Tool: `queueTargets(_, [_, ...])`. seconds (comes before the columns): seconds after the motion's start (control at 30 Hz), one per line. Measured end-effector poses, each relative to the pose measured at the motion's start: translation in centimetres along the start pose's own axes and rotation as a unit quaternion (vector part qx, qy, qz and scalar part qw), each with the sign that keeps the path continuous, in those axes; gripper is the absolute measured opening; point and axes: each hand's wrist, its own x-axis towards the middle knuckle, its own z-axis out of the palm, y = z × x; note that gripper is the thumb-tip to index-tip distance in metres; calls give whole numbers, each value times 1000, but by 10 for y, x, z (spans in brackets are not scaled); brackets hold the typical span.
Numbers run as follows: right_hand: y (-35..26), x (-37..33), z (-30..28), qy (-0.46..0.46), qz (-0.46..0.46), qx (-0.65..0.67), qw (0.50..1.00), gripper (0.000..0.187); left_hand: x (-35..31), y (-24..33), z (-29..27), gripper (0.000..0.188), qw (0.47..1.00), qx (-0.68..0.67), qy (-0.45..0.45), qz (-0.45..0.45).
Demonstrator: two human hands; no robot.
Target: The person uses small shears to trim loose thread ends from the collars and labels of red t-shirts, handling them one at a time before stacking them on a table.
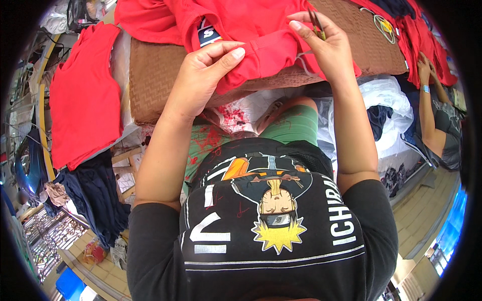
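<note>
Hands are both up on a red garment (251, 30) that's spread over a brown quilted pad (160, 75) covering the work table. The left hand (203, 75) is curled closed with the thumb pressed across the top, pinching a folded edge of the red fabric near the front of the pad. The right hand (324, 45) is raised a bit higher and further back, fingers mostly closed, gripping a small pair of thread snips (316, 25) between thumb and fingers while also touching the red cloth; a thin pale thread (301, 62) hangs off the fabric just below that hand. So the garment sits right between the two hands, bunched up in the middle, with a dark label patch (207, 32) showing on it just above the left hand. Off to the left there's another red garment (83, 95) laid flat over the table edge, and some dark navy cloth (95, 195) hanging lower down. On the right side, a second person's arm (427, 110) reaches onto more red fabric (427, 40) at the far corner of the pad, with white plastic bags (386, 98) piled between them and the person's own right forearm.
</note>
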Motion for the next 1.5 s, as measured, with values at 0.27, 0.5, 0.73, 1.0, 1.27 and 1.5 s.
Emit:
queueTargets(0.27, [-40, -18, 7, -107, -96, -42, 989, 25, 0, 1, 6, 19, 998, -56, 37, 14])
queueTargets(0.5, [-35, -17, -14, -227, 34, 28, 973, 24, -16, 25, 3, 26, 984, 140, -64, 85])
queueTargets(0.73, [-50, -20, -54, -429, 87, -25, 899, 12, -86, 173, 19, 11, 676, 107, -692, 231])
queueTargets(1.0, [-58, -32, -80, -271, 31, -326, 905, 22, -45, 150, -2, 13, 760, 271, -513, 294])
queueTargets(1.27, [6, -4, 37, -61, -49, -372, 925, 27, 96, 57, -65, 14, 484, 783, 53, 388])
queueTargets(1.5, [-7, 0, -22, 123, -124, -287, 942, 18, 76, 53, -47, 18, 685, 630, 17, 366])
